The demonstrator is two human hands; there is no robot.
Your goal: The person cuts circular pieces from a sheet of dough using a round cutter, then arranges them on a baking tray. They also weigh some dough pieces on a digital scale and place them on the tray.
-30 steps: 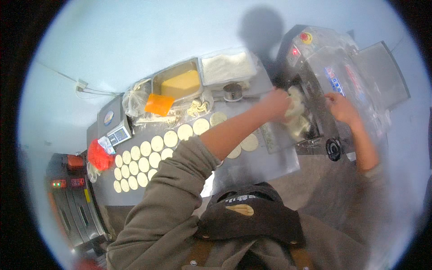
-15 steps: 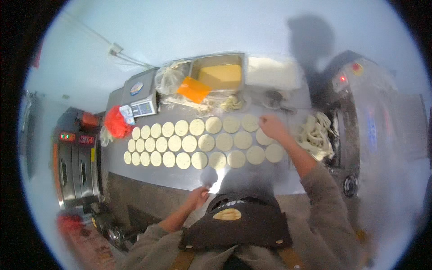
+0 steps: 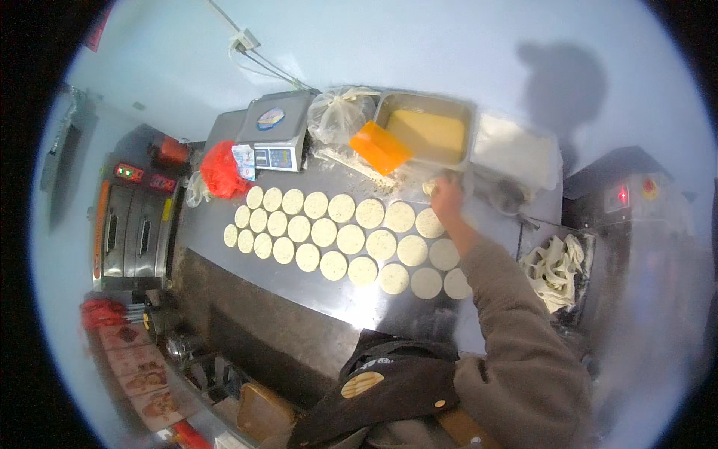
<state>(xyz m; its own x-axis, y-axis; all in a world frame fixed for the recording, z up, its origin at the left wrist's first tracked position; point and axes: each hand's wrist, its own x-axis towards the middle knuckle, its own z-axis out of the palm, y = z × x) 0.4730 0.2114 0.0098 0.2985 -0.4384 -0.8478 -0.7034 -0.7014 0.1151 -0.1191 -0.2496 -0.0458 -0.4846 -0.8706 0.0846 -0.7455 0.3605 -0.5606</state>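
Observation:
Many flat round dough discs (image 3: 349, 239) lie in three rows along the metal worktable (image 3: 321, 303). My right hand (image 3: 447, 200) reaches past the right end of the far row. Its fingers are closed at a small pale dough scrap (image 3: 428, 187), which shows at their left side; part of it is hidden by the hand. An orange plastic scraper (image 3: 380, 148) leans just left of it, against a metal tray (image 3: 473, 127) holding a yellow filling or paste. My left hand is out of the picture.
Along the back stand a digital scale (image 3: 277, 156), a clear plastic bag (image 3: 340, 116) and a white container (image 3: 516, 150). A red bag (image 3: 223, 170) is at the far left. Dough strips (image 3: 555, 273) lie beside a machine (image 3: 636, 247) at right; an oven (image 3: 134, 224) stands left.
My right hand has moved from the right end of the disc rows to the dough scrap farther back. My left hand has left the picture. The view has turned and shifted.

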